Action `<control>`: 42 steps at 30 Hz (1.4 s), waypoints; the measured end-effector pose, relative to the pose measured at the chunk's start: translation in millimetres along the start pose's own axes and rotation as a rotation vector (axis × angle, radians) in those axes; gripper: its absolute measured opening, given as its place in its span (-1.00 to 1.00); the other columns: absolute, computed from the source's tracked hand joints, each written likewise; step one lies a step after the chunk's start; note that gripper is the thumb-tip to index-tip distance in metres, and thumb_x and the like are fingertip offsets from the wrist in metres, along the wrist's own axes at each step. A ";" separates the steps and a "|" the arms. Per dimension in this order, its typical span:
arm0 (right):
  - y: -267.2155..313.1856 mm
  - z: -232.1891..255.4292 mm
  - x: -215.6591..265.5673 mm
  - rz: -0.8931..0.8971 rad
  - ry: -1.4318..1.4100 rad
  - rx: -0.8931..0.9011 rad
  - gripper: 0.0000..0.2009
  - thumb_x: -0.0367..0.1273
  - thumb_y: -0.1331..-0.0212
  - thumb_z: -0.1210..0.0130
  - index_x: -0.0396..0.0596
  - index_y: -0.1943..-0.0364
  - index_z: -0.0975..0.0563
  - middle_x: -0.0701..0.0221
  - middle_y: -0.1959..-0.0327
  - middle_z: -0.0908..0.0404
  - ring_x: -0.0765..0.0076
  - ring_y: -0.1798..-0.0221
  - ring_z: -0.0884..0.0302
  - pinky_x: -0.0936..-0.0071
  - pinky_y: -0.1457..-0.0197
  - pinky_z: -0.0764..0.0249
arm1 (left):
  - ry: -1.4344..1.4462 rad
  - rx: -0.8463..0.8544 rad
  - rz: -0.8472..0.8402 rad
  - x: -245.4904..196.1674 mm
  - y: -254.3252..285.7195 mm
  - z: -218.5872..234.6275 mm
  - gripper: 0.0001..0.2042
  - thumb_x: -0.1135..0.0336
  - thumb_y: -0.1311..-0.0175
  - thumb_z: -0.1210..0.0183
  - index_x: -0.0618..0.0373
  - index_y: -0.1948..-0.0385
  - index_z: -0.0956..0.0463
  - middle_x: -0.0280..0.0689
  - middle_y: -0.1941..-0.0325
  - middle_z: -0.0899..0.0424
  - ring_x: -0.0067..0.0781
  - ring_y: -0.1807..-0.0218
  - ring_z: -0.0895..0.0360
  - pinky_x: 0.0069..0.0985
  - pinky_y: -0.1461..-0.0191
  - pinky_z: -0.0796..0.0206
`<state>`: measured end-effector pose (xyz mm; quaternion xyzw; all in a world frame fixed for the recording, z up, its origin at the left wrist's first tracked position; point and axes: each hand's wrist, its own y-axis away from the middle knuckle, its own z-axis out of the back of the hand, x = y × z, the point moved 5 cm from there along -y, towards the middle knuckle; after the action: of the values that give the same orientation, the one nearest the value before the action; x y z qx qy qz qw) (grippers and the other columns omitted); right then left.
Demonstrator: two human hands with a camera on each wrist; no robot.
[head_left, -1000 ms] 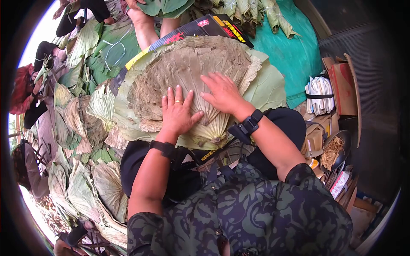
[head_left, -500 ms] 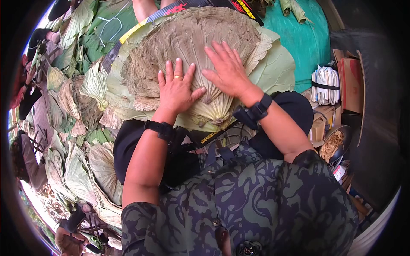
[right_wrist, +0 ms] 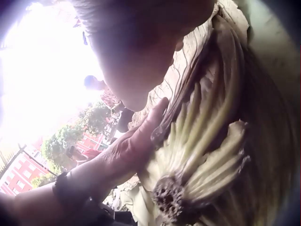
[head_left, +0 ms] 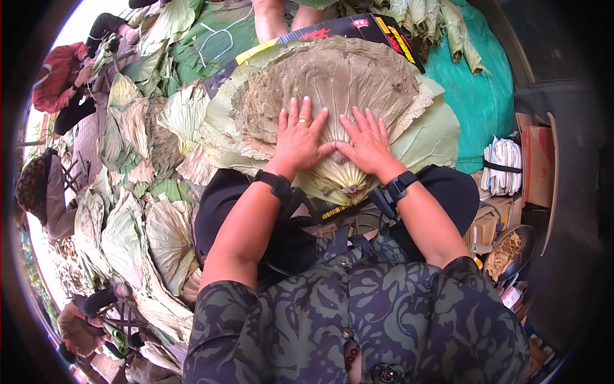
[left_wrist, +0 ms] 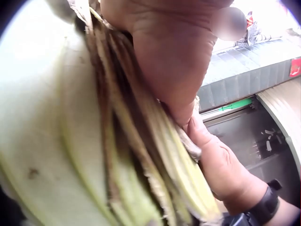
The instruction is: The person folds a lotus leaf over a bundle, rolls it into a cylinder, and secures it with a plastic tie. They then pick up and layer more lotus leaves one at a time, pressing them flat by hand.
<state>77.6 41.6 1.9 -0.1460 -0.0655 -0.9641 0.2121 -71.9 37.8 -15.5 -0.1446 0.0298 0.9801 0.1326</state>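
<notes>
A large dried brown lotus leaf [head_left: 320, 67] lies spread over paler green leaves [head_left: 438, 131] in front of the person. My left hand [head_left: 299, 142] presses flat on its lower middle, fingers spread and pointing away. Beside it, my right hand [head_left: 369, 146] lies flat in the same way, and the two thumbs come together near the centre. Below the thumbs, the folded yellowish leaf base [head_left: 342, 179] gathers toward the lap. Up close in the right wrist view, a cut stalk end with holes [right_wrist: 168, 197] sits where the ribs meet.
Under the leaves is a printed black cardboard sheet [head_left: 377, 31]. Rolled leaves [head_left: 457, 32] rest on a green tarp [head_left: 473, 109] at the back right. More dried leaves [head_left: 169, 240] cover the left side, near other people. Boxes [head_left: 538, 166] and a pan [head_left: 511, 253] stand right.
My right hand has slid down and inward over the leaf toward the left hand, so the thumbs now meet. The left hand stays flat on the leaf. The head view has shifted.
</notes>
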 end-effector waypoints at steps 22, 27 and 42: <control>-16.0 15.4 1.2 -0.080 0.009 0.300 -0.38 0.01 -0.06 0.06 0.05 -0.21 -0.21 0.17 -0.31 -0.06 -0.03 -0.38 0.14 -0.02 -0.37 0.30 | -0.006 0.035 0.213 28.0 -15.7 18.8 -0.27 -0.17 -0.02 -0.05 -0.06 -0.25 -0.10 -0.02 -0.38 0.09 0.10 -0.41 0.30 0.03 -0.35 0.39; -65.6 33.4 -1.7 -0.075 -0.578 0.126 -0.32 -0.01 0.05 -0.14 -0.12 -0.12 -0.27 0.12 -0.09 -0.36 -0.07 -0.07 -0.35 0.04 -0.09 -0.29 | -0.029 0.096 0.241 30.5 -16.9 18.5 -0.26 -0.20 -0.03 -0.03 -0.06 -0.26 -0.09 0.01 -0.38 0.10 0.15 -0.39 0.27 0.09 -0.33 0.39; -158.7 -11.4 13.1 -0.847 -2.405 -0.359 -0.47 -0.06 0.04 -0.21 -0.16 0.14 -0.33 0.22 0.26 -0.44 0.16 0.19 -0.45 0.21 0.08 -0.45 | 0.146 -0.170 0.264 17.8 -11.8 70.7 -0.42 0.18 0.12 -0.25 0.06 -0.06 -0.35 0.09 -0.30 -0.06 0.17 -0.35 0.11 0.02 -0.30 0.22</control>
<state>-4.7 177.4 -15.0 -0.9130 -0.1254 -0.2145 -0.3236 -104.6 60.5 46.7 -0.2209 -0.0247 0.9749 -0.0128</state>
